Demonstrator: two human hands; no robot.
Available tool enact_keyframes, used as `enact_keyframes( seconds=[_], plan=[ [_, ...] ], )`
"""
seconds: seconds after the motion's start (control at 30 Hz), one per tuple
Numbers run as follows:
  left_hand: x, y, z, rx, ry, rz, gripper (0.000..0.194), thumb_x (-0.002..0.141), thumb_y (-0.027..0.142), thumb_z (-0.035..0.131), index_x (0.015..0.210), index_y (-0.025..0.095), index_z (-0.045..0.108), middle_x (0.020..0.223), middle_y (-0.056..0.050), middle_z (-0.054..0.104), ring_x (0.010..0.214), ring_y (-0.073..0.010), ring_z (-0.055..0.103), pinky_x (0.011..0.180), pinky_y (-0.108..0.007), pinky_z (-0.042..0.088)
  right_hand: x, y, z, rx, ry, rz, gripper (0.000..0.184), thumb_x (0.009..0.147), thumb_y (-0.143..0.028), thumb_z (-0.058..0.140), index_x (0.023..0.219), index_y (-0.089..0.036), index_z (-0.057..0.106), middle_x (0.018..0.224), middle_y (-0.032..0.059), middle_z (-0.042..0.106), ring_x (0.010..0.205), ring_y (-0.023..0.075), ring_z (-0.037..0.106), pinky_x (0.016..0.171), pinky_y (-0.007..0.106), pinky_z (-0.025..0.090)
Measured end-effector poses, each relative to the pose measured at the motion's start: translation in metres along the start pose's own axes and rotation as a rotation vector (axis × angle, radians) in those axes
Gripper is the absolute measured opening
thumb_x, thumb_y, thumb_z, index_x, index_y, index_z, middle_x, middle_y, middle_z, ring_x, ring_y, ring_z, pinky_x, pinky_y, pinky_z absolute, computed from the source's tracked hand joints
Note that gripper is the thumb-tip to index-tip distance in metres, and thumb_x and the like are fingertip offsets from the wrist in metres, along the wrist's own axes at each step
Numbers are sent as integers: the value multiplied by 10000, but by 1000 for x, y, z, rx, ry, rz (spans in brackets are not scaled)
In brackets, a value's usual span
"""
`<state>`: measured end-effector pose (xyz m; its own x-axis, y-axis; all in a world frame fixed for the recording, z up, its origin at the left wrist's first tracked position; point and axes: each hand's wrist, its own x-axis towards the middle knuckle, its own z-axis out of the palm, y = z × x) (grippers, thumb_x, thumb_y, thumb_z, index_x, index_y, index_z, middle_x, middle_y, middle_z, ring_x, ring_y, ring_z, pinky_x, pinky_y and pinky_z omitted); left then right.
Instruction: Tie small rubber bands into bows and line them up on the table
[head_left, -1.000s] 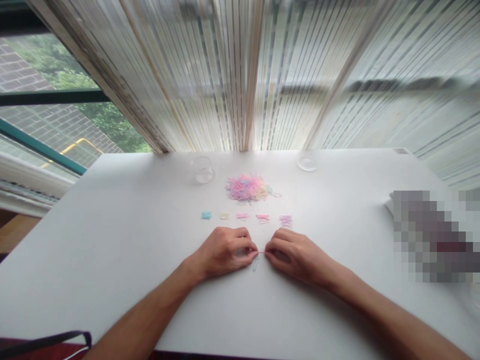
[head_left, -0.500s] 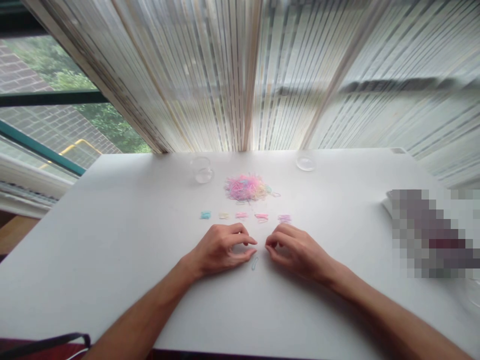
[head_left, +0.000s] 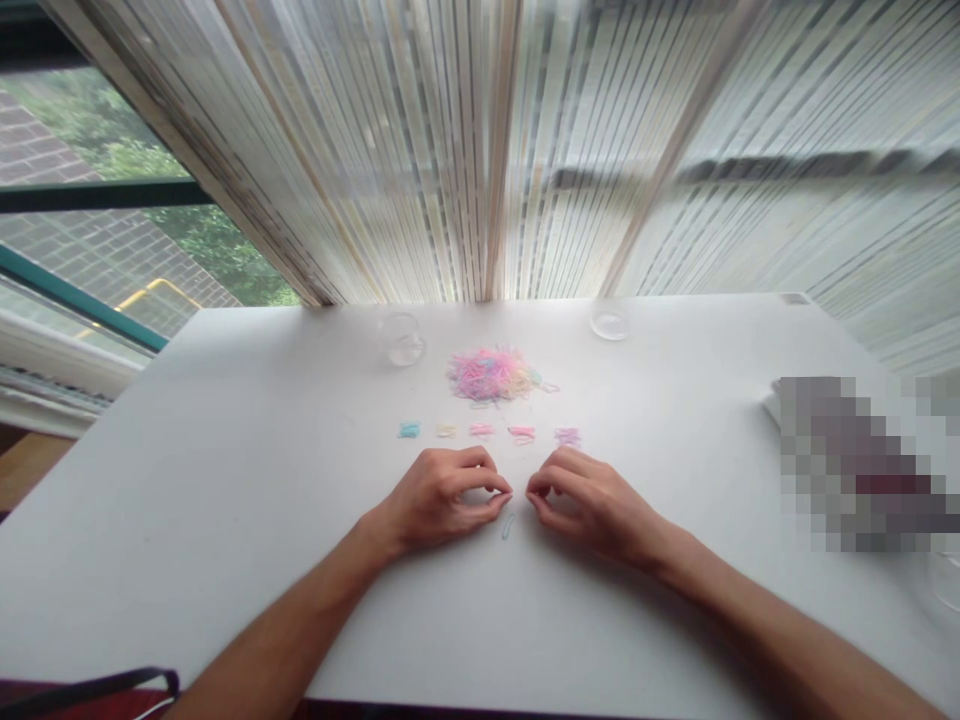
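Note:
My left hand (head_left: 446, 500) rests on the white table (head_left: 247, 540), its thumb and index finger pinched together. Facing it across a narrow gap is my right hand (head_left: 592, 500), also closed in a pinch with its other fingers curled. Whatever either pinch holds is too small to make out. Just below the fingertips lies a thin bluish loop (head_left: 507, 527), like a paper clip or small band. Beyond the hands runs a row of small bundles: teal (head_left: 409, 430), cream (head_left: 446, 432), pink (head_left: 481, 431), deeper pink (head_left: 521, 434) and lilac (head_left: 568, 437).
Behind the row is a loose heap of thin pastel pieces (head_left: 495, 373). Clear round containers stand at the back left (head_left: 405, 347) and back right (head_left: 609, 325). A blurred-out object (head_left: 855, 460) lies on the right. Striped blinds (head_left: 420, 150) hang along the far edge.
My left thumb and index finger have closed from a slightly parted position into a pinch. The right hand stays pinched, nearly still. The bluish loop stays on the table.

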<state>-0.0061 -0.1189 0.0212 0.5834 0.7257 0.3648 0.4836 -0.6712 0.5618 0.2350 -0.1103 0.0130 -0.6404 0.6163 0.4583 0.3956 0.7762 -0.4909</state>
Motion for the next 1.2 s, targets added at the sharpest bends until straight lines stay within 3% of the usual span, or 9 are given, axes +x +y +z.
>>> enact_keyframes(
  seconds=[0.23,0.4,0.73,1.2],
  plan=[
    [0,-14,-16,60,133,-82,96,893,190,663,885,187,759,792,-19,669,651,-98,602,596,-198,467,-1,2,-2,-16,22,8,76,948,-176,555,942,-198,628,800,44,646,707,158,598,630,263,487],
    [-2,-27,-21,206,235,-234,117,897,241,681,913,217,794,732,15,590,556,-69,477,545,-191,400,-3,2,-1,30,-84,24,96,951,-179,556,963,-193,650,840,57,654,742,165,599,646,268,487],
    [-2,-30,-13,299,223,-295,138,903,278,687,940,249,817,713,22,593,572,-75,512,590,-202,411,-4,-9,1,92,-251,20,173,953,-219,596,1090,-204,700,911,69,653,820,179,605,711,283,505],
    [-1,-29,-11,313,200,-332,144,914,297,680,946,249,812,708,25,593,583,-85,521,597,-210,405,-7,-8,4,75,-260,12,163,977,-237,582,1061,-215,720,911,61,633,800,165,577,699,275,480]
  ],
)
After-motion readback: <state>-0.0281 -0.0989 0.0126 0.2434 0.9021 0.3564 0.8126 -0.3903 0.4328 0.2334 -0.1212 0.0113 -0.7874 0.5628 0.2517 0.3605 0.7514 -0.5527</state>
